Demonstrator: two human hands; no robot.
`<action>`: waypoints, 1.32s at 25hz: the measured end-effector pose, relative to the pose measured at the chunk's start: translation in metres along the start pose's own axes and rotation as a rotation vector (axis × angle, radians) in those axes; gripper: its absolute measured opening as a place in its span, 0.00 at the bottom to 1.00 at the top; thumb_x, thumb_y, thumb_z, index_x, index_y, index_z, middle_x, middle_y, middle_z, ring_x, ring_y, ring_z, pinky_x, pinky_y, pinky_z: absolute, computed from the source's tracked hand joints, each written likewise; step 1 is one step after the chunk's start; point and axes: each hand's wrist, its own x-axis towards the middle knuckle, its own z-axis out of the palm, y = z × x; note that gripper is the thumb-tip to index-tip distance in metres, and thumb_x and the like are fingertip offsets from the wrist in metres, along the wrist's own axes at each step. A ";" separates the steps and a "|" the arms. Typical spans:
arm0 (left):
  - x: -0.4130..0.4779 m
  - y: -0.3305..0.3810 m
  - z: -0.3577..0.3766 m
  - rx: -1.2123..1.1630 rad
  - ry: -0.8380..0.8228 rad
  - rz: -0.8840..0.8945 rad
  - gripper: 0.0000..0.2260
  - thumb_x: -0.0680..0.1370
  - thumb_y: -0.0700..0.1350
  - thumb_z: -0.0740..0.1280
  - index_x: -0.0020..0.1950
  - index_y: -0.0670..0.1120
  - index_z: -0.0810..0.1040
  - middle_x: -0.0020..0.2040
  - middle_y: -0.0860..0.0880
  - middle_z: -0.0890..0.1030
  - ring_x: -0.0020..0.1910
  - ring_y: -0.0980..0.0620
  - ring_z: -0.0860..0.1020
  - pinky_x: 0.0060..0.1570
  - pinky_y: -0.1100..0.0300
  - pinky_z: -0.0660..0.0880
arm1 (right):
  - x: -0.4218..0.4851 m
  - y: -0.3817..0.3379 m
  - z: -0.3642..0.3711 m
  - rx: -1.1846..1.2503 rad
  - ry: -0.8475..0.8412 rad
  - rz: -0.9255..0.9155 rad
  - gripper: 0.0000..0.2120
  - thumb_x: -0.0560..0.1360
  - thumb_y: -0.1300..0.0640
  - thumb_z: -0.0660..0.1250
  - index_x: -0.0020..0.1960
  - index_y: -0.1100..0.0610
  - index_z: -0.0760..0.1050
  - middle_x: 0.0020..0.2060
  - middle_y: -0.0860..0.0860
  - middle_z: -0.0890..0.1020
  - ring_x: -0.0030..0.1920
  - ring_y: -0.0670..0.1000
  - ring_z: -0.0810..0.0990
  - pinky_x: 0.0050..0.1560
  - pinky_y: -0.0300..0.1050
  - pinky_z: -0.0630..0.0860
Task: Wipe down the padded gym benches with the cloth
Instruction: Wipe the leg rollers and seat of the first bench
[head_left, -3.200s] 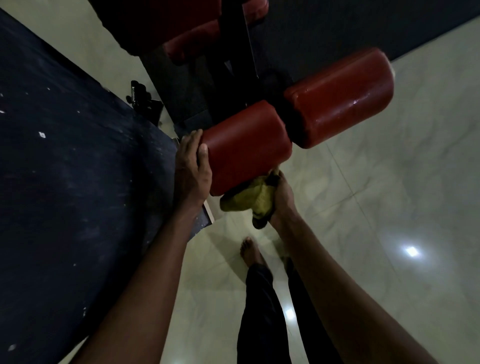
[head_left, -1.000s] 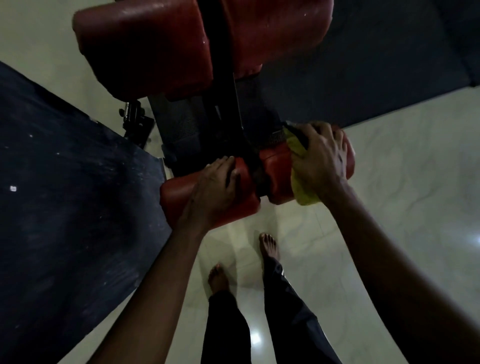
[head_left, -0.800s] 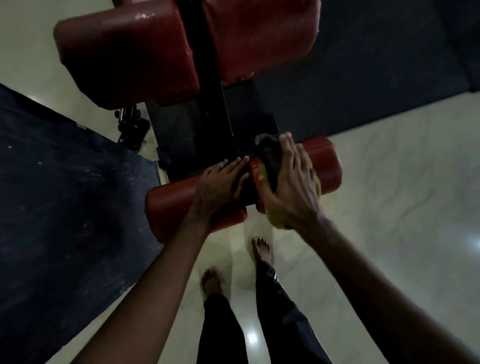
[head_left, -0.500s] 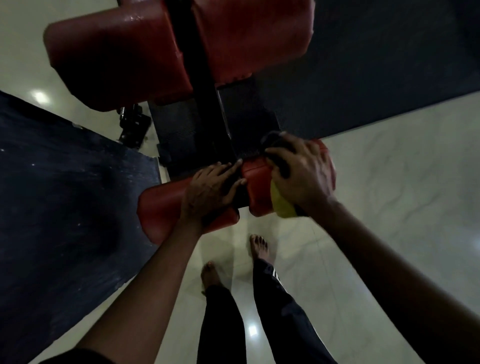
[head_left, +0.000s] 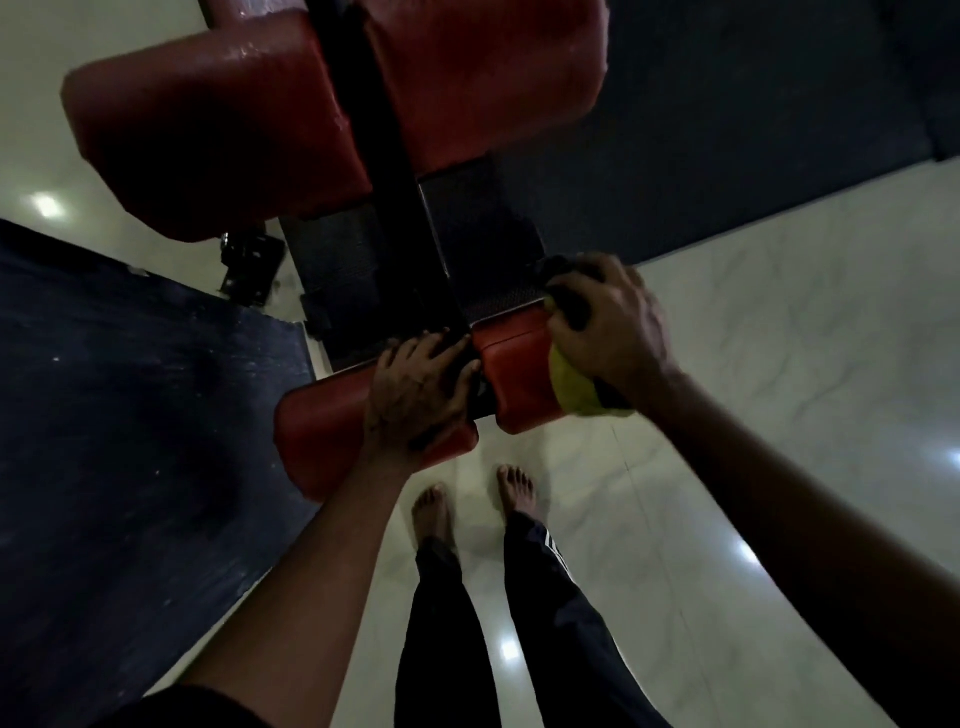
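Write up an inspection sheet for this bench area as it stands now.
Surface: pale, glossy tiled floor, with a dark mat on the left.
Job's things: yellow cloth pressed on the right roller pad; left roller pad beside it; large left pad and large right pad above, the left one with a wet-looking shine.
Clutter: black fitting at the mat's edge.
Grips: left hand rests on the left roller pad; right hand grips the cloth.
Cables: nothing seen.
Surroundings: black bench frame between the pads; bare feet on the tiles; light reflections on the floor.
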 end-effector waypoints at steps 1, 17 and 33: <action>0.000 0.000 0.001 -0.002 0.002 -0.001 0.22 0.83 0.59 0.53 0.70 0.52 0.75 0.66 0.48 0.78 0.63 0.46 0.76 0.68 0.46 0.65 | 0.009 0.008 -0.004 0.000 0.012 0.091 0.20 0.77 0.42 0.67 0.67 0.46 0.76 0.69 0.52 0.71 0.66 0.58 0.71 0.63 0.60 0.74; 0.000 0.001 -0.001 -0.001 0.014 0.012 0.25 0.82 0.59 0.56 0.79 0.55 0.63 0.63 0.45 0.78 0.60 0.43 0.76 0.59 0.47 0.71 | 0.018 0.038 -0.021 0.054 0.006 0.248 0.19 0.76 0.42 0.64 0.66 0.43 0.77 0.66 0.51 0.73 0.64 0.57 0.73 0.61 0.56 0.75; 0.026 0.002 -0.011 -0.114 -0.195 0.120 0.34 0.81 0.69 0.48 0.80 0.50 0.62 0.70 0.47 0.76 0.67 0.47 0.75 0.66 0.45 0.68 | -0.090 -0.035 0.097 0.468 0.547 0.629 0.28 0.79 0.51 0.66 0.77 0.49 0.64 0.80 0.53 0.55 0.80 0.57 0.54 0.74 0.57 0.63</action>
